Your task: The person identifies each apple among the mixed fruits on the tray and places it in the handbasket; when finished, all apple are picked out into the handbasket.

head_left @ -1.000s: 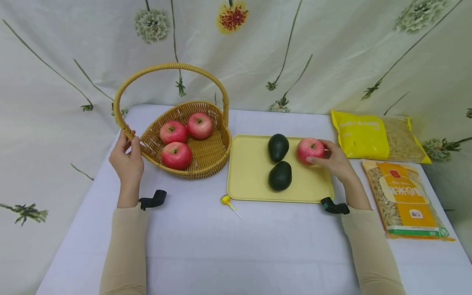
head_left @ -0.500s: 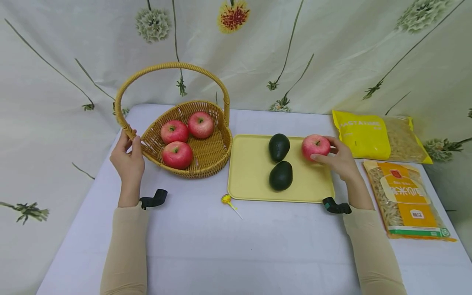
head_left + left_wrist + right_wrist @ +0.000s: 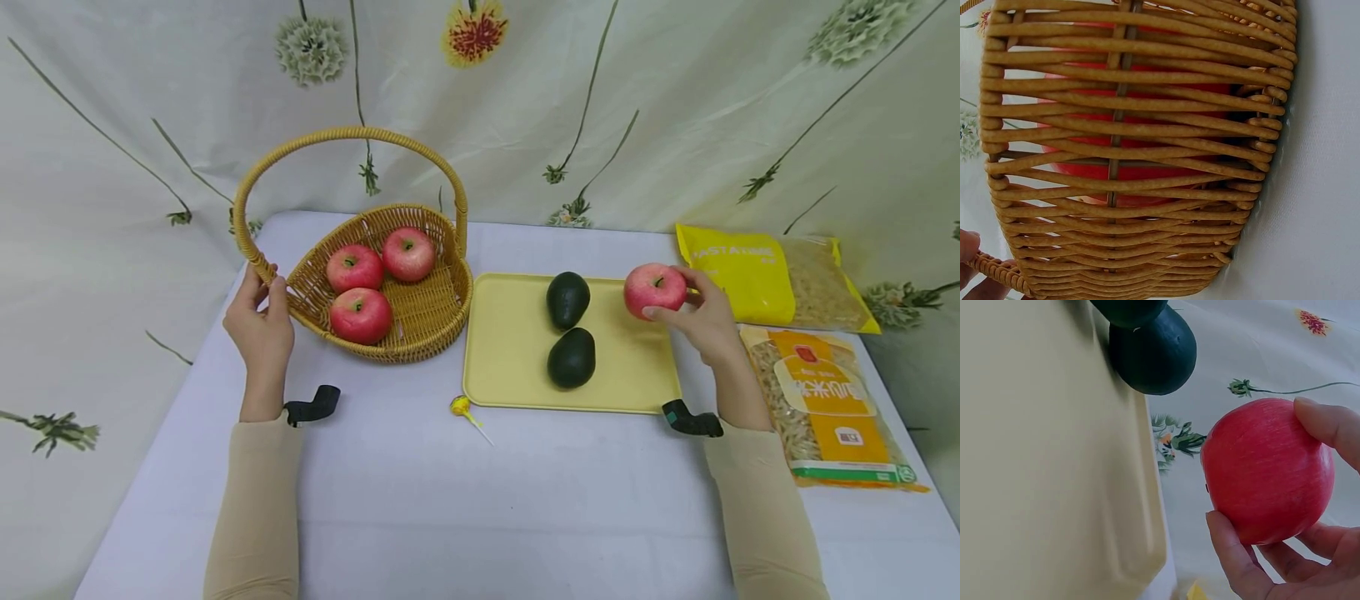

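Observation:
My left hand [image 3: 260, 329] grips the lower left end of the handle of a wicker basket [image 3: 427, 329]; in the left wrist view its woven side [image 3: 1147, 234] fills most of the picture. Three red apples [image 3: 360, 316] lie inside. With thumb and fingers, my right hand [image 3: 708, 317] holds another red apple [image 3: 655, 290] over the right end of a yellow tray [image 3: 502, 367]. The right wrist view has this apple [image 3: 1266, 472] raised clear of the tray. Two dark green avocados [image 3: 571, 357] rest on the tray's middle, one behind the other.
A lollipop [image 3: 461, 407] lies on the white tablecloth in front of the tray. At the right are a yellow pasta bag [image 3: 742, 279] and an orange-labelled bag [image 3: 840, 408]. A flowered cloth [image 3: 510, 125] hangs behind the table.
My right hand has lifted the apple off the tray and moved it a little to the right. The left hand stays on the basket handle.

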Tool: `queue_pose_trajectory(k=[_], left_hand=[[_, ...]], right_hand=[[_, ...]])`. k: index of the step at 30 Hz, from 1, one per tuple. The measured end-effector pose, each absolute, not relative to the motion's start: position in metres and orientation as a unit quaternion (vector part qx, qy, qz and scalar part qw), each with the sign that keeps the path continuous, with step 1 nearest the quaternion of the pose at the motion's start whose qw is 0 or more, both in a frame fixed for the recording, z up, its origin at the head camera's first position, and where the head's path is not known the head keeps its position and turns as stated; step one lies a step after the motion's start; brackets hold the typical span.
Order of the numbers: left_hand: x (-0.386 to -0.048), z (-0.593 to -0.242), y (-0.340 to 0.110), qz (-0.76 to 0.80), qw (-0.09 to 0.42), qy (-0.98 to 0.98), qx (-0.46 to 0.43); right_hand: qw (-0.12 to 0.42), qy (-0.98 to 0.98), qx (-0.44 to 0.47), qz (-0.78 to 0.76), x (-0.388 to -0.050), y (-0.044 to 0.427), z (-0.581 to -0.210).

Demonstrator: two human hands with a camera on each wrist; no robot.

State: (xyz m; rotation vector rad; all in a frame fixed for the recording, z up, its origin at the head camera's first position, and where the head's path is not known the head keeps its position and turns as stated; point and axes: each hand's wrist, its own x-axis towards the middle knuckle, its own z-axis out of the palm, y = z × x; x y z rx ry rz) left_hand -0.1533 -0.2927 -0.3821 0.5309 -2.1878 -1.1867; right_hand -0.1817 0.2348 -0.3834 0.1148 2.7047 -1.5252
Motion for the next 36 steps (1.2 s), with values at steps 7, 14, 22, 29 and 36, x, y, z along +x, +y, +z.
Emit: queue_pose_trajectory(k=[7, 14, 22, 29, 36], left_hand=[[-0.152, -0.382, -0.293, -0.443, 0.297, -0.822, 0.200], [-0.153, -0.383, -0.292, -0.445, 0.295, -0.822, 0.197], [-0.152, -0.382, -0.292, -0.448, 0.297, -0.820, 0.195], [-0.152, -0.380, -0.291, -0.448, 0.296, -0.821, 0.197], [-0.153, -0.381, -0.292, -0.447, 0.292, -0.822, 0.200]], right_hand=[[-0.001, 0.869, 0.023, -0.494, -0.179, 0.230, -0.375], [-0.023, 0.859, -0.002, -0.511, -0.177, 0.224, -0.365], [-0.025, 0.850, -0.033, -0.526, -0.175, 0.209, -0.353], [-0.027, 0.831, -0.073, -0.551, -0.175, 0.192, -0.344], [0.002, 0.826, -0.097, -0.556, -0.178, 0.170, -0.336]])
